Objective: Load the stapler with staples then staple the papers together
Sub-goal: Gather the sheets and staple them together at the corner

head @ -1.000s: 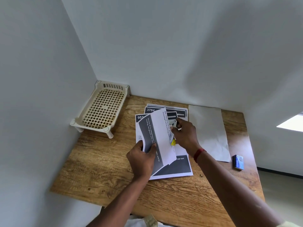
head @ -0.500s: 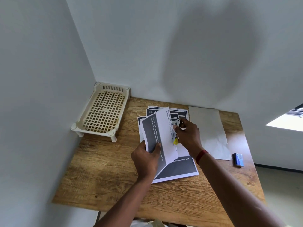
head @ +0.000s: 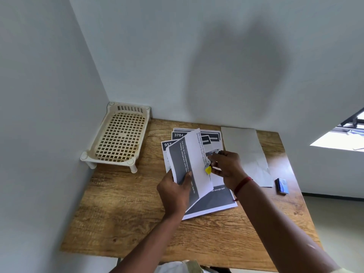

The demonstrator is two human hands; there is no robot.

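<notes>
My left hand [head: 175, 191] grips a curled bundle of printed papers [head: 189, 164] by its lower left corner, lifted off the wooden table [head: 122, 213]. My right hand [head: 228, 167] holds a small silver stapler with a yellow end [head: 209, 164] against the bundle's right edge. More printed sheets [head: 212, 203] lie flat on the table beneath. A small blue staple box [head: 282, 186] lies at the table's right side.
A cream plastic slotted tray on short legs [head: 120, 138] stands in the back left corner against the walls. A blank grey-white sheet [head: 248, 154] lies to the right of the printed sheets. The table ends near me and at the right.
The hands, the lifted papers and the stapler keep almost the same hold. The view has shifted slightly, so the table sits a little lower and to the right.
</notes>
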